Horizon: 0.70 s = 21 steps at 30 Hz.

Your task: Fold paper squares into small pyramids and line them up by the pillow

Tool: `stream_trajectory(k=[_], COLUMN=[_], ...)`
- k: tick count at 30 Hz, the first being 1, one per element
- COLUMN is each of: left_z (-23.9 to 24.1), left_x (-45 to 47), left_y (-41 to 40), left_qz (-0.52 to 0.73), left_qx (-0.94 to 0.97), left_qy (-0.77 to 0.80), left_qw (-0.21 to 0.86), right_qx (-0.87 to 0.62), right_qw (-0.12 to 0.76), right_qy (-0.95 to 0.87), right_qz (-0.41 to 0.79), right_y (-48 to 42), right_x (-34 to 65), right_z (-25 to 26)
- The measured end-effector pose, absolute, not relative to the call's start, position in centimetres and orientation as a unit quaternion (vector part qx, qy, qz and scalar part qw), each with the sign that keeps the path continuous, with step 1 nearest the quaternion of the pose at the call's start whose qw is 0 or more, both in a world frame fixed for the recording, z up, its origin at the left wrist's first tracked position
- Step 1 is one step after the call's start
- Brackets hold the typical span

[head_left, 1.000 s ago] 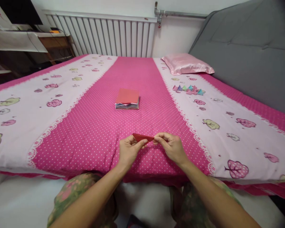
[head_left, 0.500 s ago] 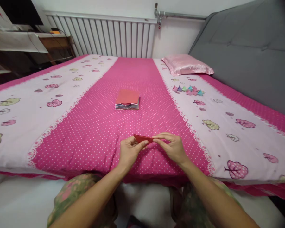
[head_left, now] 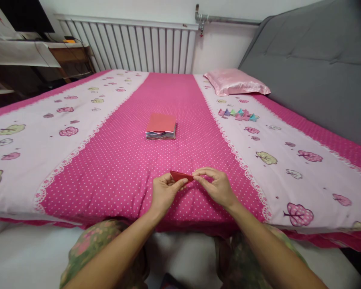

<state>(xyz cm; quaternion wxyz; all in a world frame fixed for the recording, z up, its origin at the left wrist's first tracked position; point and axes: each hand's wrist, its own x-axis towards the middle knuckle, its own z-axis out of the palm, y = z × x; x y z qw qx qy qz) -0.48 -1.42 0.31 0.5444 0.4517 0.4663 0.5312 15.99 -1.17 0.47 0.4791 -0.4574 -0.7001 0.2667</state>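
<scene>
A small folded piece of red paper (head_left: 180,176) is held between my two hands, above the near part of the bed. My left hand (head_left: 165,190) grips its left side, thumb along the lower edge and fingers behind. With thumb and fingertips, my right hand (head_left: 215,184) pinches the paper's right end. Farther off lies a square stack of coloured paper (head_left: 161,122) with a red sheet on top. Several small folded paper pieces (head_left: 243,116) in pink, blue, green and purple sit to the right.
The pink dotted bedspread (head_left: 117,160) spreads beneath everything. A shiny pink pillow (head_left: 236,81) rests at the far right, beside the grey headboard (head_left: 313,64). A white radiator (head_left: 132,44) stands beyond the bed, and a desk with a dark monitor (head_left: 25,16) at the far left.
</scene>
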Motion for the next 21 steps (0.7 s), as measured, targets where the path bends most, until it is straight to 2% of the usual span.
stream_trajectory(k=[9, 21], left_z=[0.37, -0.21], left_x=[-0.28, -0.17], left_y=[-1.62, -1.49], left_qz=[0.516, 0.501], left_qx=[0.452, 0.448], left_qy=[0.461, 0.448], left_qw=[0.563, 0.589], right_qx=[-0.448, -0.454], right_qw=[0.460, 0.456], right_qy=[-0.731, -0.725], right_qz=[0.229, 0.248], right_y=[-1.22, -1.23], right_x=[15.84, 15.60], right_z=[0.69, 0.52])
